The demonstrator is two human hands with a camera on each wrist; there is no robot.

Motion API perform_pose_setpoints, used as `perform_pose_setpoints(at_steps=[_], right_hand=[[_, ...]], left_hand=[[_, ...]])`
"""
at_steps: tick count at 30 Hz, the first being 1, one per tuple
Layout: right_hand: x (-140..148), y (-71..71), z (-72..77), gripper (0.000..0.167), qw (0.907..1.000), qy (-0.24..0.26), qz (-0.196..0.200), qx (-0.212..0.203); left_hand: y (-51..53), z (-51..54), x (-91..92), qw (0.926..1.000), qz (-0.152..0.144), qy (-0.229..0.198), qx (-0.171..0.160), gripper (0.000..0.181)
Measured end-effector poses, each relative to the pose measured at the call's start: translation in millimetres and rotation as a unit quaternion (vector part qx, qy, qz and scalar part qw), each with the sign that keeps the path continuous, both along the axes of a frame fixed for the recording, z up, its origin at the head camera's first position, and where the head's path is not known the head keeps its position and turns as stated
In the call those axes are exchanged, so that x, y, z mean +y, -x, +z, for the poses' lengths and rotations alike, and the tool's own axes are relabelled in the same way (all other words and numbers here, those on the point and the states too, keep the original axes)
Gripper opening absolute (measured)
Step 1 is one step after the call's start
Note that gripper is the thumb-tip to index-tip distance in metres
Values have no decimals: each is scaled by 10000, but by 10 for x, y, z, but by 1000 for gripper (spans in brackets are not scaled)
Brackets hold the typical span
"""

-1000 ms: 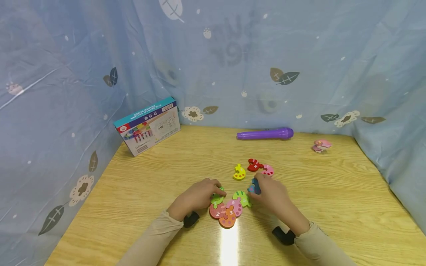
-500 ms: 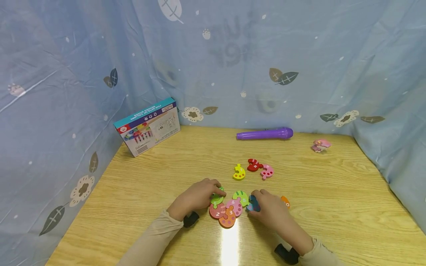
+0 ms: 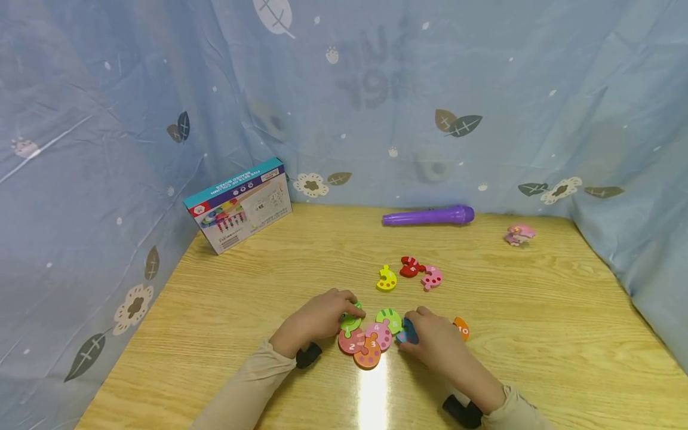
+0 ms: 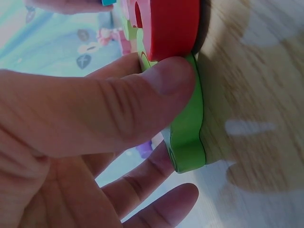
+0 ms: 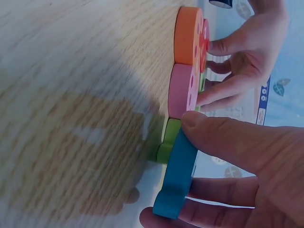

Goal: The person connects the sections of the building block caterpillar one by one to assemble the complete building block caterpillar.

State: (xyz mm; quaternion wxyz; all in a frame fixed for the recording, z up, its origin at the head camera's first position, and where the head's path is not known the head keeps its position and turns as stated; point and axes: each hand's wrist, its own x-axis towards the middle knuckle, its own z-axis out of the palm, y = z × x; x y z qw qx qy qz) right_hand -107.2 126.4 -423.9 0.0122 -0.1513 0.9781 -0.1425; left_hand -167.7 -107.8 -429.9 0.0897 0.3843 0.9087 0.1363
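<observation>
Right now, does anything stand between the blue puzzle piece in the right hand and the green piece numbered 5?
Nothing visible does. The right hand holds the blue piece close beside green piece 5; the left hand is clear of both, holding green piece 1.

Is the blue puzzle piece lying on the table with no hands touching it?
No, the right hand pinches the blue puzzle piece between thumb and fingers.

Before a blue cloth (image 3: 484, 161), a purple microphone (image 3: 428, 216) lies between a box (image 3: 242, 206) (standing on edge) and a pink toy (image 3: 519, 234).
</observation>
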Motion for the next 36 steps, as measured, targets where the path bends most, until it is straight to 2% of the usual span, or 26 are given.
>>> perform_pose_setpoints(at_steps=[12,18,28,32,36], right_hand=[[-7,19,9,50,9999,-151,17,15],[-28,-14,-36,48,9999,8,-110,89],[-51,-5,-130,50,9998,-81,-175,-11],[-11,61,-61,50,9999,-20,-83,-113],[70,255,95,47,9999,166,-19,1]], left_hand=[[1,-2,8,10000,48,51,-1,51],[2,-7,5,10000,58,51,-10,51],[0,-11,7,9999,64,78,-21,51],[2,-11,7,10000,74,44,-43,51],[6,-16,1,10000,82,23,-30,50]])
